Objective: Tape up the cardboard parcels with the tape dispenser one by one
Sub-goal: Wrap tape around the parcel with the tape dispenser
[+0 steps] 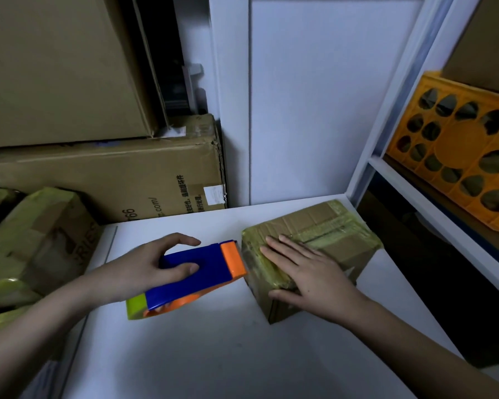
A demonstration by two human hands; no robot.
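left hand [153, 266] curled round the blue and orange plastic tape dispenser [193, 276] sitting on the white desk [242, 355], right hand [308, 272] flat, fingers straight, pressing on the small brown cardboard parcel wrapped in yellowish tape [314, 254] just beside the dispenser's orange end, more taped parcels [38, 240] stacked off left

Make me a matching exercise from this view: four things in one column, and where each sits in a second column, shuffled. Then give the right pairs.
Things
1. tape dispenser
2. small parcel
3. orange crate
4. left hand

Places
A. on the shelf at the right
B. under the flat right hand, on the white table
C. wrapped around the blue body of a tool
D. on the white table, its orange end beside the small parcel

Pairs: 1-D, 2-B, 3-A, 4-C
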